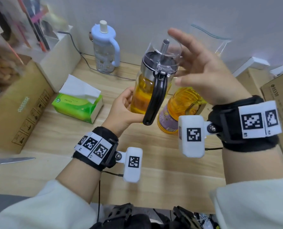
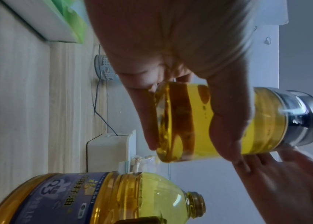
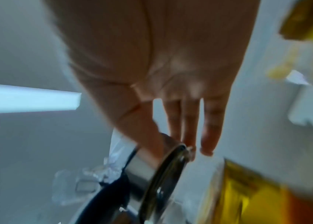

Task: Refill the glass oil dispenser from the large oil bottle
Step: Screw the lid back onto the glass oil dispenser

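Note:
My left hand (image 1: 129, 104) grips the glass oil dispenser (image 1: 144, 90) round its lower body and holds it above the table. The dispenser is mostly full of yellow oil and has a black handle (image 1: 155, 100), a metal collar and a clear lid over the spout. In the left wrist view, fingers and thumb wrap the dispenser (image 2: 263, 121). My right hand (image 1: 187, 61) is open with fingers spread beside the lid; the blurred right wrist view shows straight fingers (image 3: 190, 124) at the dispenser's collar (image 3: 163, 174), contact unclear. The large oil bottle (image 1: 175, 109) stands on the table below, with its threaded neck (image 2: 195, 203) uncapped.
A green tissue pack (image 1: 77, 104) lies left of the dispenser, a blue-lidded drinking bottle (image 1: 106, 48) stands at the back wall with a cable. Cardboard boxes flank the wooden table at left (image 1: 21, 104) and right (image 1: 279, 96). A knife blade (image 1: 11, 161) pokes in at the near left.

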Tool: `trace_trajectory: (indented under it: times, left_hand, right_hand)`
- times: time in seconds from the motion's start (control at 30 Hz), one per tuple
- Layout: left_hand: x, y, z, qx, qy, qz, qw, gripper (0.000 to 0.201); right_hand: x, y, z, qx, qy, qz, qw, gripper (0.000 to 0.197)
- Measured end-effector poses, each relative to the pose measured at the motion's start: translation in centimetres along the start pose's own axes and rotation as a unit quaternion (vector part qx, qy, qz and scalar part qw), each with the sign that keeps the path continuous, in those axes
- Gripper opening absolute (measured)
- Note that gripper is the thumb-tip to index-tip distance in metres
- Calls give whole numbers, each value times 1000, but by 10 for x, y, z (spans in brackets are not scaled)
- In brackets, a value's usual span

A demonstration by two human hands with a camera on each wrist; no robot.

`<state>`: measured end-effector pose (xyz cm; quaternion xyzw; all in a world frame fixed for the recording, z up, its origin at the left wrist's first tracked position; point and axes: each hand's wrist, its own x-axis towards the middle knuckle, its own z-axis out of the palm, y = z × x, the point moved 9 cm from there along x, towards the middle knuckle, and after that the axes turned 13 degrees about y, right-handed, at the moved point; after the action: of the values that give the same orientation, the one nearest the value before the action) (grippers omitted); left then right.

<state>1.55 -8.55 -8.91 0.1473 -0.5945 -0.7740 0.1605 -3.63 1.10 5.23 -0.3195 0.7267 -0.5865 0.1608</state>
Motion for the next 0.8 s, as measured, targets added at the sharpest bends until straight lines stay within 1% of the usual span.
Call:
trace_trajectory:
  times: [0.03,0.07,0.13,0.2,0.23,0.3,0.37,0.43,0.5,0.57,0.63,0.73,0.8]
  left_hand:
    - [0,1,2,-2,-2,3,1000,72]
    - [0,3,2,-4,-4,4,1000,72]
    - [-2,6,5,-9,-8,5,1000,75]
    - [-4,9,7,-8,-11,7,1000,81]
    - [-5,11,8,-6,-10,12,1000,80]
    - [-7,13,11,-5,-13,16,1000,71]
    - [-9,13,12,-6,-15,14,1000,65]
    - [-8,13,12,-7,-13,12,1000,67]
    - [-6,12,10,-10,-10,13,1000,70]
    - [-6,13,10,-13,-5,20,1000,71]
    - [-5,14,11,-13,-1,23,1000,71]
    - [-5,12,13,-21,-3,20,1000,69]
    - [-4,13,12,-20,0,22,1000,72]
  right_hand:
    - [-2,3,6,17,-27,-2,999,83]
    - [-3,7,9,27,-36,0,999,88]
    - [-3,11,4,28,-3,8,1000,92]
    - [-1,10,-2,16,38,4,999,93]
    - [0,9,-2,14,48,0,999,92]
    - [0,6,3,19,49,-6,999,87]
    - [-1,7,9,39,37,3,999,82]
    - [-3,8,9,84,26,15,996,77]
    - [-4,8,4,93,38,16,995,75]
    - [-4,4,1,54,63,-4,997,78]
    - [-3,1,3,29,80,-19,996,86]
    - [-6,2,7,64,57,-11,996,94]
    - [-9,5,1,79,59,-1,995,93]
